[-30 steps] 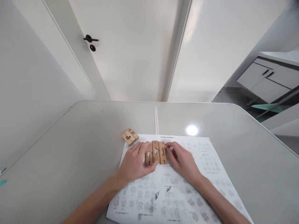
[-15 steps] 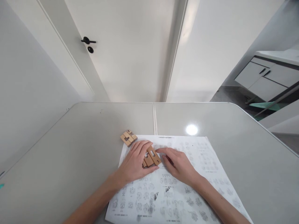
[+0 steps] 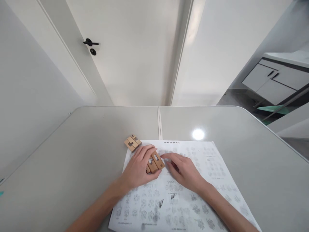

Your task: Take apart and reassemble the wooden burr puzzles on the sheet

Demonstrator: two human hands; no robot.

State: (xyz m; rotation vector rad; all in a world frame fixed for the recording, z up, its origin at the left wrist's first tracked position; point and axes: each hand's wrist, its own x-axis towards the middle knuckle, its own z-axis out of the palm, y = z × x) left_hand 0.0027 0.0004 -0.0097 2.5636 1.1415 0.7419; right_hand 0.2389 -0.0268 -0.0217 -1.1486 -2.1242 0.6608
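My left hand (image 3: 138, 166) is curved over several notched wooden puzzle pieces (image 3: 154, 162) lying side by side on the printed sheet (image 3: 173, 199). Its thumb lies along their near side and its fingers along the far side, so part of the pieces is hidden. The rightmost piece bears a "2" and has a slot cut through it. My right hand (image 3: 183, 169) rests on the sheet just right of the pieces. Its index finger points at them, while the other fingers are curled under; nothing shows in it. A second group of wooden pieces (image 3: 132, 142) sits beyond my left fingers.
The grey table (image 3: 60, 161) has a seam down its far half and a bright light reflection at right. A white door (image 3: 135, 58) with a black handle (image 3: 91, 42) stands beyond it. A white cabinet (image 3: 272, 77) is at far right.
My left hand and the pieces under it have shifted slightly to the left, opening a small gap from my right index fingertip. My right hand has stayed almost still.
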